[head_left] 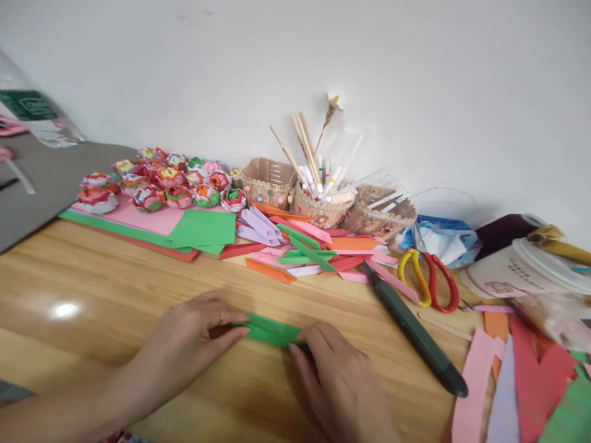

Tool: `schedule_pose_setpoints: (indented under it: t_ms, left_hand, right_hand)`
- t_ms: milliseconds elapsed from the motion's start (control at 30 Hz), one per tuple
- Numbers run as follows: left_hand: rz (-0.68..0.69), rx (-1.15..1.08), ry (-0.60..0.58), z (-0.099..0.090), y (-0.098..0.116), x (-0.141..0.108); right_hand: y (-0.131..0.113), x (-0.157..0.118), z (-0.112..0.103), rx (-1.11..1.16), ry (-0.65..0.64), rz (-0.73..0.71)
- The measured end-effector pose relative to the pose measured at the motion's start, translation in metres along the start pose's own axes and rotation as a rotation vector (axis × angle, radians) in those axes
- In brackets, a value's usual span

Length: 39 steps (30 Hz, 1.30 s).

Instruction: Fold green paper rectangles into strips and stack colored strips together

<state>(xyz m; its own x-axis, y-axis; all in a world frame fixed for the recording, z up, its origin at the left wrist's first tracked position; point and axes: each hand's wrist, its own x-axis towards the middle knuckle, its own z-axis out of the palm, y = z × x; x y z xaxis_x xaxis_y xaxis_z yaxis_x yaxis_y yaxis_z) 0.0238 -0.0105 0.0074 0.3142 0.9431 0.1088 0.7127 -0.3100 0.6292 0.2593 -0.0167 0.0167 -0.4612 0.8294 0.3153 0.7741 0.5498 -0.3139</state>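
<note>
A folded green paper strip (273,331) stretches between my two hands, just over the wooden tabletop. My left hand (198,329) pinches its left end between thumb and fingers, a ring on one finger. At the other end, my right hand (335,369) grips the strip with thumb and forefinger; the remaining fingers curl out of sight. Beyond the hands lies a heap of folded paper strips (307,252) in green, red, pink, orange and lilac. A dark green utility knife (415,329) rests to the right of my right hand.
Paper flowers (170,178) sit on stacked coloured sheets (203,229) at back left. Decorated baskets (318,208) hold sticks and markers near the wall. Red-and-yellow scissors (431,280), a lidded paper tub (517,267) and paper scraps (475,381) occupy the right side.
</note>
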Motion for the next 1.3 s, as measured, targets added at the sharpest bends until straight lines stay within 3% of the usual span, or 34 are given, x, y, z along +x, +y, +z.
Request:
schedule_pose_setpoints:
  t_ms: [333, 533, 800, 933, 1200, 1300]
  left_hand:
    - [-0.019, 0.143, -0.146, -0.003, 0.006, 0.019]
    - [-0.053, 0.197, -0.265, -0.004, -0.007, 0.021]
    - [0.091, 0.119, -0.295, -0.014, -0.011, 0.032]
    - [0.134, 0.083, -0.256, -0.016, -0.011, 0.035]
    - [0.223, 0.16, -0.144, -0.012, -0.011, 0.032]
    - [0.202, 0.189, -0.186, -0.012, -0.012, 0.032]
  right_hand:
    - [-0.01, 0.002, 0.009, 0.021, 0.112, 0.187]
    - [-0.015, -0.006, 0.017, 0.008, 0.069, 0.29]
    - [-0.029, -0.005, 0.026, -0.048, 0.151, 0.432]
    - [-0.033, -0.007, 0.027, -0.086, 0.129, 0.486]
    - [-0.036, -0.007, 0.031, -0.106, 0.139, 0.55]
    - [-0.037, -0.007, 0.033, -0.091, 0.164, 0.567]
